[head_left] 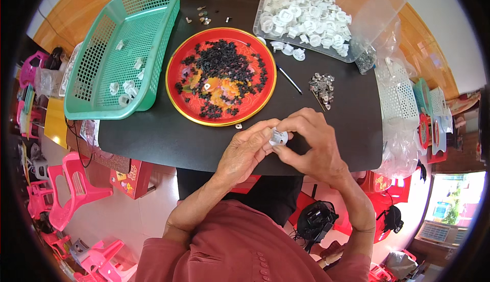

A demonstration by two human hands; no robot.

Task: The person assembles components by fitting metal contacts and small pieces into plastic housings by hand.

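Note:
A small white plastic part (278, 137) is held between my two hands over the front edge of the dark table. The fingers of my left hand (245, 149) are closed on its left side. My right hand (314, 144) pinches it from the right, with thumb and fingers curled round. Just beyond them lies a round red tray (171, 85) with a gold rim, heaped with tiny black pieces (224, 60). To its right is a small pile of metal pieces (321, 89). A tiny pale piece (238, 126) rests by the tray's near rim.
At the left a green mesh basket (97, 109) holds several white parts. A clear bin (370, 19) of many white parts stands at the back right, with loose ones (288, 50) before it. A pen (289, 79) lies right of the tray. Pink chairs (74, 190) stand at the left.

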